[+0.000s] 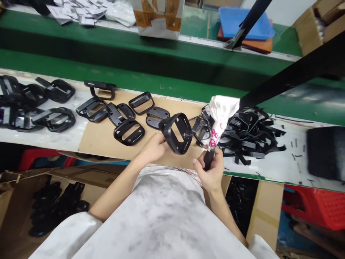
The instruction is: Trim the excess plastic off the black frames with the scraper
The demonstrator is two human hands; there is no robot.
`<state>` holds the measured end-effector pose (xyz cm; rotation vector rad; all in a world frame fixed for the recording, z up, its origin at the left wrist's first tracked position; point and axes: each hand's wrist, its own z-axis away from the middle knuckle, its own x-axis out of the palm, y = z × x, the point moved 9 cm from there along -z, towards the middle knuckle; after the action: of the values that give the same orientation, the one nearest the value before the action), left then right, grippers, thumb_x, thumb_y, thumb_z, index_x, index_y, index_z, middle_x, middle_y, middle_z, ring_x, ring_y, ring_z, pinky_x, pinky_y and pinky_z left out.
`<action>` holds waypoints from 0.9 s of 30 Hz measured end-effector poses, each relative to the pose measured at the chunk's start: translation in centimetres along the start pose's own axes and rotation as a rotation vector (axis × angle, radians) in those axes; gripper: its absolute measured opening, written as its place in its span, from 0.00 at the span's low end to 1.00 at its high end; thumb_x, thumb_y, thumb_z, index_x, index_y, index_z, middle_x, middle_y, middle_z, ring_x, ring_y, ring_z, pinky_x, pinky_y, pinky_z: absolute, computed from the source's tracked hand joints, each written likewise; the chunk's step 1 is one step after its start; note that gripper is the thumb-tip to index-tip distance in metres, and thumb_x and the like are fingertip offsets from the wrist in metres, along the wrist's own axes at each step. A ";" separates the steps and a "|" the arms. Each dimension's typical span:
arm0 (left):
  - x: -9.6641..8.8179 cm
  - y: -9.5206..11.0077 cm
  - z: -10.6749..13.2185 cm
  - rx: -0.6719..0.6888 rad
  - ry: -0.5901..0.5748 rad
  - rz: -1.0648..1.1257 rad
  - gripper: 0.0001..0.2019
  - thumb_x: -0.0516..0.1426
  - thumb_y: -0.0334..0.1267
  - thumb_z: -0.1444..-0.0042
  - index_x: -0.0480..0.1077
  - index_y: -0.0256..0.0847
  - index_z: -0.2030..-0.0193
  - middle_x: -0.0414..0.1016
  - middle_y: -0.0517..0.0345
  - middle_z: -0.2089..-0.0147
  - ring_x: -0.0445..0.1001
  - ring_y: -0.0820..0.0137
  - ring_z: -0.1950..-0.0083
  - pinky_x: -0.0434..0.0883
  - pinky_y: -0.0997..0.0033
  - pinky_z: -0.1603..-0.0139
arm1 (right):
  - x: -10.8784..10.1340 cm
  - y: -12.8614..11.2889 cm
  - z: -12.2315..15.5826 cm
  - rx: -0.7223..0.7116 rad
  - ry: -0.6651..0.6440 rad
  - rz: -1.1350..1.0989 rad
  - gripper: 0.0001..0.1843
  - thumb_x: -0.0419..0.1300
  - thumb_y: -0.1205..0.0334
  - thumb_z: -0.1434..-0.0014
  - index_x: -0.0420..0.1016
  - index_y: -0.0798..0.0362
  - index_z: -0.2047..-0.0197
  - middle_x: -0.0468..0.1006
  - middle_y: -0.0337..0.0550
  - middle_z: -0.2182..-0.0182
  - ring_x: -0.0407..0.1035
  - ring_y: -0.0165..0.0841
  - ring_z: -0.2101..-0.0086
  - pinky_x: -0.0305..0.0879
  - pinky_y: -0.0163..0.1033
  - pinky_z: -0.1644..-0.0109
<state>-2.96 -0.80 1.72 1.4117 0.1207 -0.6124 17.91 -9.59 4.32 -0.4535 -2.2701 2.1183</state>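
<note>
My left hand [155, 147] is closed on the near left edge of a black plastic frame [168, 133], which is tilted up above the cardboard sheet. The frame has a rounded base with an opening through its middle. In my right hand [211, 171] is a wrapped hammer [208, 158], held upright by its dark handle. White material with pink marks covers its head and upper shaft, so the head itself is hidden. Several similar black frames [129, 132] lie on the cardboard [94, 138] to the left of my hands.
More frames [58, 118] crowd the bench's left end. A heap of black plastic strips and pieces [248, 133] lies right of the hammer. Boxes of black parts [56, 208] stand below the bench edge. A dark post [296, 77] slants across the right side.
</note>
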 end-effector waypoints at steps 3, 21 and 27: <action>-0.3 1.7 0.6 0.045 -0.033 0.108 0.15 0.58 0.47 0.35 0.74 0.40 0.69 0.80 0.54 0.67 0.77 0.63 0.62 0.76 0.65 0.58 | 1.5 -1.9 -2.1 -0.047 -0.069 -0.112 0.26 0.70 0.62 0.41 0.66 0.45 0.43 0.60 0.23 0.76 0.56 0.25 0.79 0.56 0.31 0.75; -0.1 -1.1 4.0 -0.097 -0.519 0.024 0.21 0.62 0.61 0.38 0.70 0.42 0.61 0.72 0.62 0.67 0.70 0.68 0.66 0.64 0.71 0.67 | 3.9 2.5 -1.4 0.315 -0.175 -0.118 0.20 0.70 0.42 0.40 0.75 0.50 0.63 0.69 0.31 0.81 0.60 0.27 0.82 0.59 0.33 0.78; -0.8 -3.5 1.5 -0.014 0.031 -0.395 0.07 0.62 0.40 0.38 0.68 0.44 0.61 0.75 0.61 0.65 0.73 0.66 0.64 0.63 0.66 0.62 | 6.1 5.7 0.1 0.616 -0.196 -0.312 0.28 0.70 0.33 0.43 0.66 0.46 0.59 0.55 0.20 0.86 0.45 0.23 0.87 0.45 0.30 0.85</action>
<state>-5.61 -2.05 -0.75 1.3937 0.4346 -0.9122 13.24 -8.16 -2.44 0.1204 -1.4850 2.5845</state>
